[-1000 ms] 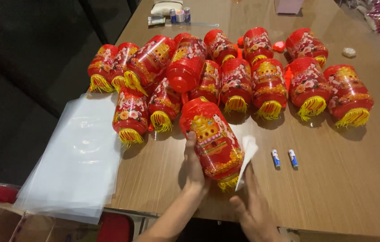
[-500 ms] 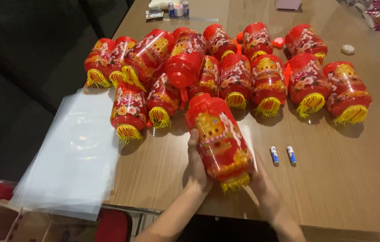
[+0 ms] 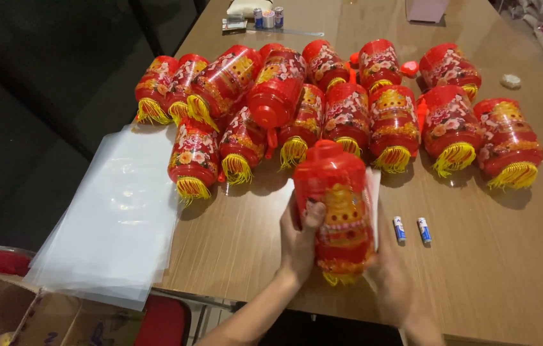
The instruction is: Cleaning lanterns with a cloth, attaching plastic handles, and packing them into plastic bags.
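I hold a red lantern (image 3: 338,205) with gold print and a yellow fringe near the table's front edge, its fringe end toward me. My left hand (image 3: 298,240) grips its left side, thumb across the front. My right hand (image 3: 390,279) is at its lower right side, blurred, with a thin clear plastic sheet (image 3: 372,192) showing behind the lantern. Beyond it lie several more red lanterns (image 3: 348,109) on their sides in rows.
A stack of clear plastic bags (image 3: 114,218) overhangs the wooden table (image 3: 495,256) at the left edge. Two small batteries (image 3: 411,229) lie right of the lantern. A cardboard box (image 3: 21,314) and red chair sit below left. Small items lie at the far end.
The held lantern has turned from tilted to nearly straight, fringe end toward me. My right hand has moved up along its right side.
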